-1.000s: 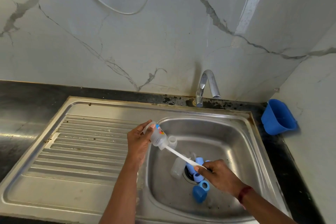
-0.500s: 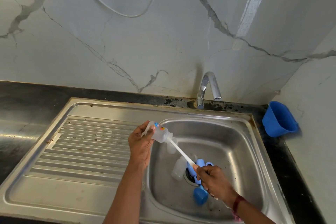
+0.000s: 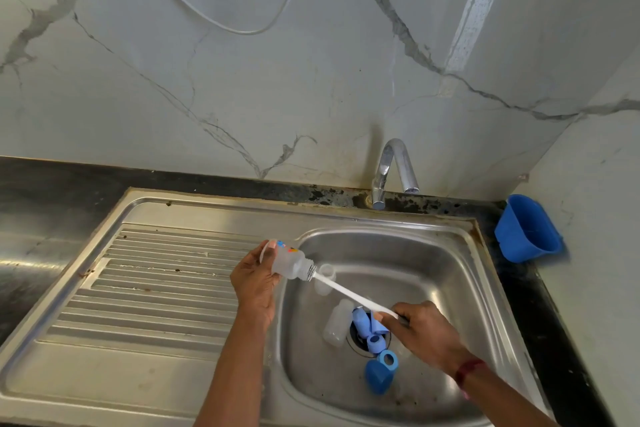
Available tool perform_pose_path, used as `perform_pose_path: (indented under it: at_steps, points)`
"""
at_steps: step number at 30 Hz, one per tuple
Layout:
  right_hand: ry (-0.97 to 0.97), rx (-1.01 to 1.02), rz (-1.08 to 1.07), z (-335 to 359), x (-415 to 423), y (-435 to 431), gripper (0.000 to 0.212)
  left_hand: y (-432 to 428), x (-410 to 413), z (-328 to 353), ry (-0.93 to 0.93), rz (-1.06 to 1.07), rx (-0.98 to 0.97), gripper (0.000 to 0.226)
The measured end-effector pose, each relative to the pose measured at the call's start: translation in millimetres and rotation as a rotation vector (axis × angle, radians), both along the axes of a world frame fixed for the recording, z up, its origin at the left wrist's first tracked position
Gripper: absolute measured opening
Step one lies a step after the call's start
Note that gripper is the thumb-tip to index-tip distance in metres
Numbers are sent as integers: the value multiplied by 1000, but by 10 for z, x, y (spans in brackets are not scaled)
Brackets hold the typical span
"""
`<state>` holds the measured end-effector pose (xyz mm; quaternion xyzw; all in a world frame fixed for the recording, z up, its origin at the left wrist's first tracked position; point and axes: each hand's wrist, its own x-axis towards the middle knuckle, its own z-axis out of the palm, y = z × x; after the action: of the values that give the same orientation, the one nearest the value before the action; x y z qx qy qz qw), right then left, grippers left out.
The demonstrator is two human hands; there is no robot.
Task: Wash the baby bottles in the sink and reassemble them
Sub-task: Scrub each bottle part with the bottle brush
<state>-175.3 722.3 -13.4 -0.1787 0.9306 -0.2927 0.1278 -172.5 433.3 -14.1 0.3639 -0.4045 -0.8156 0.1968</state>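
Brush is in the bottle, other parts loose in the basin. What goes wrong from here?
1. The left hand grips the bottle near its base, tilted over the basin edge; a hard push on the brush from the right hand may knock it loose.
2. The blue parts lie on the drain and may block draining.

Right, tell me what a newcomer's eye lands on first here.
The two hands over the steel sink: the left hand holds a clear baby bottle tilted above the basin's left rim, while the right hand holds a white brush handle running into its mouth. Next come the bright blue caps and rings heaped at the drain beside a second clear bottle, and the blue tub in the right-hand corner.
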Motion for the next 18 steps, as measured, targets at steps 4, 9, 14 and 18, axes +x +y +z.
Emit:
perform_pose_path:
  at_steps: [4,9,14,18]
  points:
    - [213,187,-3,-117,-4,107,42,-75,-12,50,-87,97,-28,8]
    - [316,148,-3,-217,18,154,54,-189,-22,126,-77,114,-70,17]
    - [328,248,58,-174,26,122,44,-145,19,127,-67,111,-102,29]
    - [314,99,43,-164,28,146,48,-128,51,94,-45,108,-119,30]
